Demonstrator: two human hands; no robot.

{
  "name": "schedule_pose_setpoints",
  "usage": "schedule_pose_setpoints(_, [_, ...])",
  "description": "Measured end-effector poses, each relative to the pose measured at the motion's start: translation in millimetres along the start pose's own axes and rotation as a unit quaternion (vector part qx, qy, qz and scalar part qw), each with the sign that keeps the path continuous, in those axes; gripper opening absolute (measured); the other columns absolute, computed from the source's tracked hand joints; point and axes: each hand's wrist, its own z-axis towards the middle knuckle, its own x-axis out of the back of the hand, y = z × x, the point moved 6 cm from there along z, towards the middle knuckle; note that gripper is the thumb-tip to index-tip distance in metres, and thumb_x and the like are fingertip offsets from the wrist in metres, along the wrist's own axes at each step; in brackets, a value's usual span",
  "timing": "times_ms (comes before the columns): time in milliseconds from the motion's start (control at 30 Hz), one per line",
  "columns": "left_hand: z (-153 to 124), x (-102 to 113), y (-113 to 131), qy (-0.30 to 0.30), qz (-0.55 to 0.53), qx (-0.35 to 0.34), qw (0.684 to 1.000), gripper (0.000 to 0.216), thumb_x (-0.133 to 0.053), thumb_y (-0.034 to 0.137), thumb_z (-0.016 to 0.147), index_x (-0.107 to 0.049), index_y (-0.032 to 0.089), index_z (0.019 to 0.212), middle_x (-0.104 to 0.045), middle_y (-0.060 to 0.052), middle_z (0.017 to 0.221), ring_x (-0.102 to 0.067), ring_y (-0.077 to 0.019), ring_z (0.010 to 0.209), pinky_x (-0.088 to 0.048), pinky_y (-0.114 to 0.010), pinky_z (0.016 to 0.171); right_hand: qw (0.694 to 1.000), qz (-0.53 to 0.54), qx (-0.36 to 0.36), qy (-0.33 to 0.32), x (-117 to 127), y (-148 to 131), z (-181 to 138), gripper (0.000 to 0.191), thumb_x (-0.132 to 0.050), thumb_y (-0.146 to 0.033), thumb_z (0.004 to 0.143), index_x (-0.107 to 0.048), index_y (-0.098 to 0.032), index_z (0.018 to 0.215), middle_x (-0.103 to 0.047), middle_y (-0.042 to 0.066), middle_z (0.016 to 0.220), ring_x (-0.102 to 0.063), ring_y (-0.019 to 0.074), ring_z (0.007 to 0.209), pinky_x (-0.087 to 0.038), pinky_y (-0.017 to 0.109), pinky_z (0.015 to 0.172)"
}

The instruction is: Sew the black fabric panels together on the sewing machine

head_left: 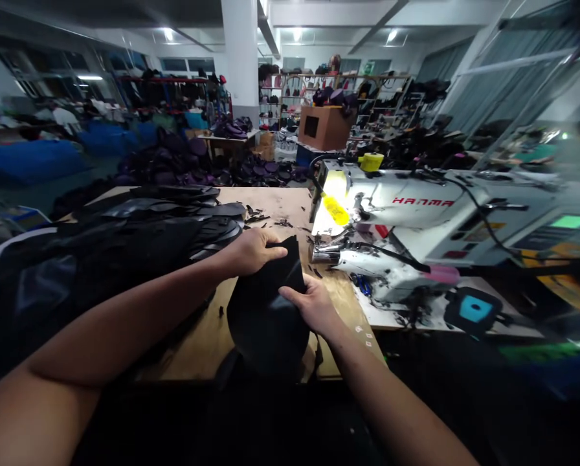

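A black piece of fabric (268,317) with a rounded lower edge hangs between my two hands, over the near edge of the wooden table. At its upper left, my left hand (256,251) pinches the top edge between thumb and fingers. My right hand (314,303) grips the right edge, thumb lying on the front face and the fingers hidden behind. Just beyond my right hand stands a white sewing machine (397,194) with a cylinder-shaped arm (326,253) and a lit lamp near its needle end.
Black cut pieces (173,226) are heaped on the table's left. Dark scraps (256,215) lie on the wooden tabletop (280,197). Blue-handled snips (364,285) rest below the machine arm. Farther back are purple-black piles (173,155), a cardboard box (325,127), a pillar (240,58) and loaded shelves.
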Motion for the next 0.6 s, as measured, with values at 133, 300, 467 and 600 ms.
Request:
schedule_pose_setpoints(133, [0.4, -12.2, 5.6, -0.011, -0.050, -0.002, 0.999, 0.037, -0.061, 0.044, 0.087, -0.060, 0.014, 0.064, -0.049, 0.003, 0.058, -0.042, -0.0102, 0.055, -0.031, -0.024, 0.052, 0.996, -0.062, -0.050, -0.043, 13.8, -17.1, -26.3, 0.034, -0.078, -0.050, 0.081, -0.073, -0.018, 0.091, -0.073, 0.001, 0.082, -0.064, 0.0181, 0.069, -0.049, 0.027, 0.061])
schedule_pose_setpoints(300, [2.6, -35.9, 4.9, -0.066, -0.089, 0.016, 0.994, 0.036, -0.057, 0.045, 0.088, -0.064, 0.013, 0.072, -0.054, 0.002, 0.062, -0.046, -0.0113, 0.056, -0.032, -0.024, 0.051, 0.997, 0.000, -0.069, -0.029, 32.9, -14.6, -22.8, 0.039, -0.063, -0.060, 0.090, -0.069, -0.022, 0.094, -0.070, 0.002, 0.085, -0.061, 0.0179, 0.073, -0.048, 0.028, 0.062])
schedule_pose_setpoints(467, [24.7, -45.5, -6.2, -0.037, -0.023, -0.009, 0.999, 0.028, -0.059, 0.037, 0.085, -0.066, 0.014, 0.071, -0.062, 0.001, 0.066, -0.054, -0.0138, 0.065, -0.038, -0.024, 0.058, 0.991, -0.061, 0.009, 0.118, 49.2, 6.1, 17.7, 0.044, -0.071, -0.060, 0.080, -0.054, -0.021, 0.067, -0.051, -0.003, 0.065, -0.045, 0.0137, 0.062, -0.038, 0.027, 0.057])
schedule_pose_setpoints(600, [45.3, -50.3, -16.7, -0.047, -0.039, -0.029, 0.998, 0.024, -0.060, 0.030, 0.083, -0.075, 0.014, 0.092, -0.074, -0.002, 0.085, -0.064, -0.0170, 0.079, -0.046, -0.025, 0.072, 0.982, -0.101, 0.041, 0.153, 54.9, 15.9, 29.6, 0.046, -0.067, -0.061, 0.081, -0.051, -0.021, 0.064, -0.046, -0.004, 0.063, -0.040, 0.0129, 0.062, -0.036, 0.026, 0.058])
